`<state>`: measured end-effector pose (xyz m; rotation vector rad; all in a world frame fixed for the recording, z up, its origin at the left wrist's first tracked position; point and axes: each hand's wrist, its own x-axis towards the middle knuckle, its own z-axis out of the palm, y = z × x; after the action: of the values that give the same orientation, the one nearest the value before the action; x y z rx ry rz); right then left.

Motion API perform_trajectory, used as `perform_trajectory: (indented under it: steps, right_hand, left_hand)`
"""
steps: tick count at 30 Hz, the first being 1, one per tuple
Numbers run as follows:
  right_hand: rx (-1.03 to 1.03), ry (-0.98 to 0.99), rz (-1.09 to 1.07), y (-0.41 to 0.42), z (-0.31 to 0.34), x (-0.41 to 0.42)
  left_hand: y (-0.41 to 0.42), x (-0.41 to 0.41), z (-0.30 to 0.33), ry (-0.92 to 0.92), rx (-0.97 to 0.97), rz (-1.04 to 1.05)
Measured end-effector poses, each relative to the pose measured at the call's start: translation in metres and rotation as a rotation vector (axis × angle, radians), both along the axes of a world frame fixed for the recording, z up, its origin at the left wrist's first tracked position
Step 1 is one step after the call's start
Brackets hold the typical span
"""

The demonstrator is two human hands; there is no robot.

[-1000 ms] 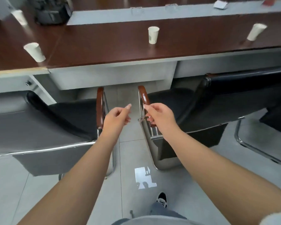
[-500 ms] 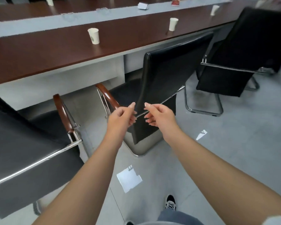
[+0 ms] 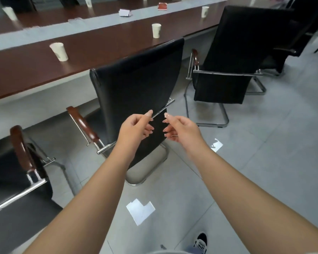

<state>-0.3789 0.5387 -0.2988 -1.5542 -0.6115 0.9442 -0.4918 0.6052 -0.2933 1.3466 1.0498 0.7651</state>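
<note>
**Two bare hands reach for the back of a black office chair**

Both forearms stretch forward from the bottom of the view and angle slightly inward. The left hand [image 3: 136,128] and right hand [image 3: 182,128] hover side by side with a narrow gap between them, palms turned toward each other. The fingers [image 3: 149,114] of each hand are loosely curled, the forefinger raised a little above the rest. They hold nothing.

The black chair [image 3: 136,79] stands just beyond the fingertips, its back toward the person and its seat facing the long brown worktop [image 3: 99,39]. The fingers seem to stop just short of the leather, though contact cannot be ruled out. A chrome bar [image 3: 163,109] on the chair's back runs just past the fingertips, slanting up and away to the right. A wooden armrest [image 3: 83,123] lies out to the left of the left fingers.

This looks like the approach before taking hold of the chair, probably to straighten it or push it in. The next move would call for the hands to part, reach the edges of the chair's back, and close firmly on it.

Far beyond the fingers, paper cups [image 3: 59,51] stand on the worktop. A second chair [image 3: 237,52] stands off to the right, and a third chair [image 3: 7,180] sits beside the left forearm.
</note>
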Motion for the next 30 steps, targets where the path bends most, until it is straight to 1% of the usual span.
perform_trajectory:
  steps: [4, 8, 16, 20, 22, 26, 30]
  right_hand:
    - [0.023, -0.017, 0.12, -0.004, 0.011, 0.068]
    - [0.057, -0.054, 0.232, 0.005, 0.025, 0.127]
    - [0.101, -0.129, 0.411, 0.057, 0.044, 0.194]
    - [0.111, -0.154, 0.436, 0.106, 0.047, 0.224]
    - [0.134, -0.166, 0.434, 0.144, 0.053, 0.241]
    - [0.15, -0.194, 0.412, 0.208, 0.067, 0.266]
    - [0.134, -0.428, 0.434, 0.256, 0.067, 0.287]
  left_hand:
    - [-0.007, 0.057, 0.008, -0.014, 0.013, 0.05]
    - [0.001, 0.099, 0.018, 0.034, 0.048, 0.088]
    - [0.05, 0.133, 0.048, 0.137, 0.17, 0.15]
    - [0.093, 0.153, 0.058, 0.09, 0.181, 0.154]
    - [0.123, 0.165, 0.062, 0.094, 0.214, 0.166]
    - [0.167, 0.183, 0.078, 0.203, 0.305, 0.166]
    - [0.196, 0.189, 0.088, 0.364, 0.402, 0.219]
